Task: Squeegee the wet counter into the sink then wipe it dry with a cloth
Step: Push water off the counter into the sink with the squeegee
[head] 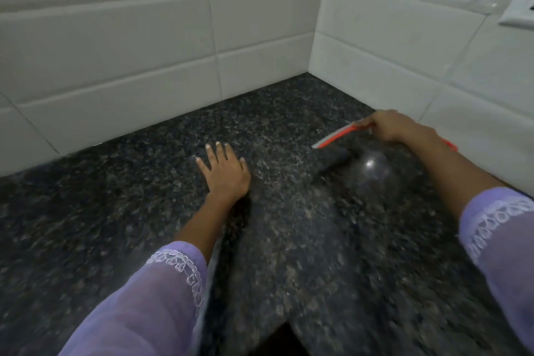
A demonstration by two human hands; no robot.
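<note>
The dark speckled granite counter [121, 211] fills the lower view and runs into a tiled corner. My right hand [401, 128] grips an orange-and-white squeegee [336, 136] near the right wall, its blade angled down onto the counter. An orange end of the handle sticks out behind my wrist. My left hand [224, 170] lies flat on the counter to the left of the squeegee, fingers spread, holding nothing. No sink and no cloth are in view. The frame is blurred.
White tiled walls [115, 46] meet at the corner behind the counter. A white switch plate [520, 9] sits on the right wall at the top right. The counter's front edge shows as a dark gap [277, 338] at the bottom.
</note>
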